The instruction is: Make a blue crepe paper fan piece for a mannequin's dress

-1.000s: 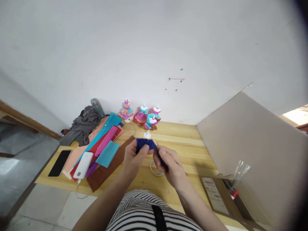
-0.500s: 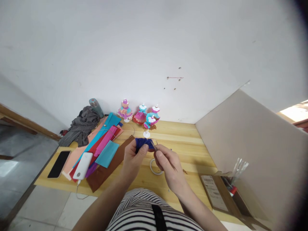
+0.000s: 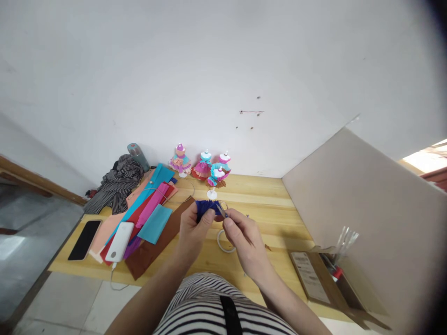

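Note:
My left hand (image 3: pixel 194 229) is closed on a gathered piece of dark blue crepe paper (image 3: pixel 205 208), its thumb pressed on the front. My right hand (image 3: pixel 246 238) is closed round a pair of scissors (image 3: pixel 221 211); their metal blades point up and left, at the right edge of the blue paper. The scissors' handles are hidden in the fingers. Something brown shows just below the blades. Under my right hand lies a white ring (image 3: pixel 220 244), partly covered. Beyond the hands stands a small dress form (image 3: pixel 212 194) with turquoise and brown paper ruffles.
More dress forms in paper skirts (image 3: pixel 180 160) stand by the wall. Coloured paper sheets (image 3: pixel 155 224), a white power bank (image 3: pixel 119 242), a phone (image 3: pixel 84 240), striped cloth (image 3: pixel 117 186) and a flask (image 3: pixel 138 157) lie left. At right are a cardboard box (image 3: pixel 316 279) and an upright panel (image 3: pixel 335 195).
The scissors' blades have shifted slightly against the blue crepe paper and show more clearly. My left hand keeps its hold. The whole view has moved a little.

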Demonstrator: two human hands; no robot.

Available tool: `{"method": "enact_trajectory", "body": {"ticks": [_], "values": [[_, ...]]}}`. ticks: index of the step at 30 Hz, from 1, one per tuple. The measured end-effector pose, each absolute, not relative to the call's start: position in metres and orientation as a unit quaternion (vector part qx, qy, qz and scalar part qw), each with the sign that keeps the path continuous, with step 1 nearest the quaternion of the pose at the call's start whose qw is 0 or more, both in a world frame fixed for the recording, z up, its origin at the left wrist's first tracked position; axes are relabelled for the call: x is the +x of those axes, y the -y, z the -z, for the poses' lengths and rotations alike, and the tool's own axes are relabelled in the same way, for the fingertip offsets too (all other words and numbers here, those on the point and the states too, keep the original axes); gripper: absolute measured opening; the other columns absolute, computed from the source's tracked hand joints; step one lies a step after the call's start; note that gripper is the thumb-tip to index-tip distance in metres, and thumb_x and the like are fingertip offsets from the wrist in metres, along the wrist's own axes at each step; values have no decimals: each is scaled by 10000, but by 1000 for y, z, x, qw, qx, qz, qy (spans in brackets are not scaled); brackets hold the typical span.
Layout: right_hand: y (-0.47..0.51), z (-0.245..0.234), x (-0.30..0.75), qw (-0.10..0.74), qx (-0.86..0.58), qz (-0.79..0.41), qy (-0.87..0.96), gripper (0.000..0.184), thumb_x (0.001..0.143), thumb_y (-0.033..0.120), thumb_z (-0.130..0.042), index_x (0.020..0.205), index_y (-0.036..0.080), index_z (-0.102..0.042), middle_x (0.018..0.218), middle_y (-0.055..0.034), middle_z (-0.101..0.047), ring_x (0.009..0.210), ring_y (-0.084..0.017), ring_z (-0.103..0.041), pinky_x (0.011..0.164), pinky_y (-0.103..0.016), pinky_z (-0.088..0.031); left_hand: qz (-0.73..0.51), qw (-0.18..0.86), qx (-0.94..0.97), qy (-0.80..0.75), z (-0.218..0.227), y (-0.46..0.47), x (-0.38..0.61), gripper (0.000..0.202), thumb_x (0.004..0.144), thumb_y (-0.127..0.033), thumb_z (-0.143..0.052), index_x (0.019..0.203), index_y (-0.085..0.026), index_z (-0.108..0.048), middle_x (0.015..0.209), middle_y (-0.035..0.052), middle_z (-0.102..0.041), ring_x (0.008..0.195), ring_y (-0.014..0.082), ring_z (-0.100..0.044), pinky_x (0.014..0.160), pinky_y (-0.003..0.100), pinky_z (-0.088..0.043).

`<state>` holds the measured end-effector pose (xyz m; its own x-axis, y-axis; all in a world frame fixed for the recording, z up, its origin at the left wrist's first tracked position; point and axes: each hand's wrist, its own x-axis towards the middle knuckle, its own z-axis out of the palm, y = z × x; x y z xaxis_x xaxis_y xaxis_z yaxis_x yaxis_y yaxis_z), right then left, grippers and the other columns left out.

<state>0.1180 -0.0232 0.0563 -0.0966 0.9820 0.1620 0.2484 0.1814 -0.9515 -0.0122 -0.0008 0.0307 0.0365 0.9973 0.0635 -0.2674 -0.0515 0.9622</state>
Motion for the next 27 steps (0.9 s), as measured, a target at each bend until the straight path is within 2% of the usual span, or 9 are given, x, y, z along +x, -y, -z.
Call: {"method": "enact_trajectory", "body": {"ticks": [11,23,27], "values": [[21,-53,118,452,-478,-461,595,451,911,596,-414,697,206,-486,565,46,-315,531,-124,-298,474,-258,-212,-565,547,466,-404,-30,1,-13,241,828,-404,-661,898,-182,-724,859,38,-745,764,160,-647,722,270,-505],[22,-47,124,450,-485,-447,602,474,913,608,-406,649,216,-431,576,47,-307,533,-124,-282,491,-264,-213,-548,548,491,-399,-30,1,-14,240,840,-376,-650,926,-164,-726,905,55,-758,847,185,-670,796,290,-507],[23,-48,127,449,-493,-433,606,474,914,604,-407,641,217,-421,566,46,-322,534,-126,-292,496,-267,-218,-535,553,497,-402,-34,2,-14,245,835,-369,-648,911,-149,-726,882,60,-753,818,180,-662,786,284,-502]]}}
